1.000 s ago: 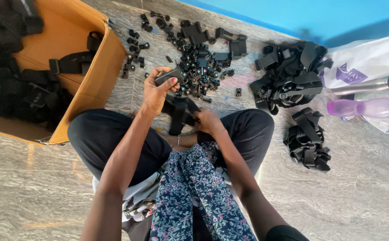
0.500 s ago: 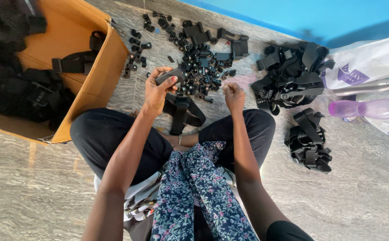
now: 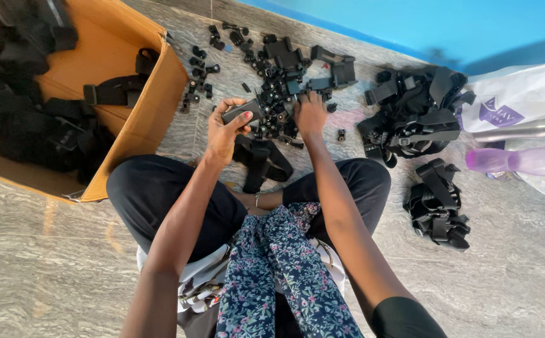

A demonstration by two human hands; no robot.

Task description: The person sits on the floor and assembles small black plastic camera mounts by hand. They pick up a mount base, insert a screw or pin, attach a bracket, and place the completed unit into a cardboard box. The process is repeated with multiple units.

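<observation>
Left hand: clip crosswise, left-right.

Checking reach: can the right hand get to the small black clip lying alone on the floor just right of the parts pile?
Probably yes. The right hand rests on the parts pile, and the small clip lies close beside it on bare floor, nothing between.

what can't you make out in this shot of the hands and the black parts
Head view:
- Right hand: fingertips buried in the pile of small black parts, so any grip is hidden.
- Black part in left hand: fingers cover its underside.
- Cardboard box: cut off by the left edge, contents blurred.
</observation>
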